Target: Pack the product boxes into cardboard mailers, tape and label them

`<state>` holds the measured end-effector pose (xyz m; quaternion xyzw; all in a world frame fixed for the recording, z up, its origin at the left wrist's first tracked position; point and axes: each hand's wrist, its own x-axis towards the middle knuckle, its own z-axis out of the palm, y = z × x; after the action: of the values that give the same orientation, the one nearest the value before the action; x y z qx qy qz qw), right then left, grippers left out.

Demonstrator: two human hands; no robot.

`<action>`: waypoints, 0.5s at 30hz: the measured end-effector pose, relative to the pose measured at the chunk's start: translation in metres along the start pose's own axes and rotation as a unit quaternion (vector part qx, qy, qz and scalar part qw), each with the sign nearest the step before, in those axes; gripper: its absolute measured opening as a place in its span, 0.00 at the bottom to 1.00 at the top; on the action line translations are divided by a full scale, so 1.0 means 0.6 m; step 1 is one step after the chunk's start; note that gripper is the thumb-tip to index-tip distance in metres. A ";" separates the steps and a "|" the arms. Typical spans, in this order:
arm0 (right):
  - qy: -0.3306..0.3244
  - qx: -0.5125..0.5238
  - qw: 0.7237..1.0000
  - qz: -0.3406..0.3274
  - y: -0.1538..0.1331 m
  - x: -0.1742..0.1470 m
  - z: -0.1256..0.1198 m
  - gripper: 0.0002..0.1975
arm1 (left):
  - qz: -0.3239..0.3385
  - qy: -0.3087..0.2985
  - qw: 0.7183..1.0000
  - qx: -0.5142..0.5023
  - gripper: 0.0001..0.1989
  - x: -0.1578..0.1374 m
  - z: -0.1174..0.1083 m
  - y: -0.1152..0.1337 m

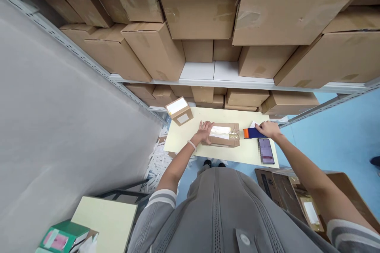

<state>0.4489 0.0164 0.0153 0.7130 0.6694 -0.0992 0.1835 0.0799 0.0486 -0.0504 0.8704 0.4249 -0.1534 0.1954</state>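
Observation:
A taped cardboard box [224, 141] with a white label on top lies on the pale yellow table [184, 140]. My left hand [204, 132] holds it at its left end, fingers spread over the top and thumb toward the near side. In my right hand [268, 129], fingers closed, is a flat dark blue thing with an orange end [251, 133], apart from the box's right end; its kind is unclear. White paper [253, 123] shows just behind it. Below that hand a phone [266, 151] with a lit screen lies on the table.
A smaller labelled box [179, 111] stands at the table's back left. Shelves [225, 82] packed with cartons rise behind. Shredded paper [157, 158] covers the floor at left. An open carton [344, 185] stands at lower right, and a green box [63, 237] at lower left.

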 end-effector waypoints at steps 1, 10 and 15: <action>0.000 0.004 1.000 -0.004 -0.011 0.005 0.001 0.29 | -0.001 -0.001 1.000 -0.002 0.75 -0.001 -0.001 0.001; -0.006 0.065 0.997 0.040 -0.070 0.034 0.010 0.27 | 0.009 -0.007 1.000 -0.027 0.77 0.000 -0.001 0.000; -0.031 0.163 0.973 0.159 -0.064 0.039 0.028 0.23 | 0.013 0.000 1.000 -0.013 0.73 -0.001 0.002 -0.002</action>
<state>0.4147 0.0325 -0.0139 0.8274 0.5158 -0.1988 0.0992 0.0784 0.0480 -0.0513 0.8734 0.4151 -0.1456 0.2090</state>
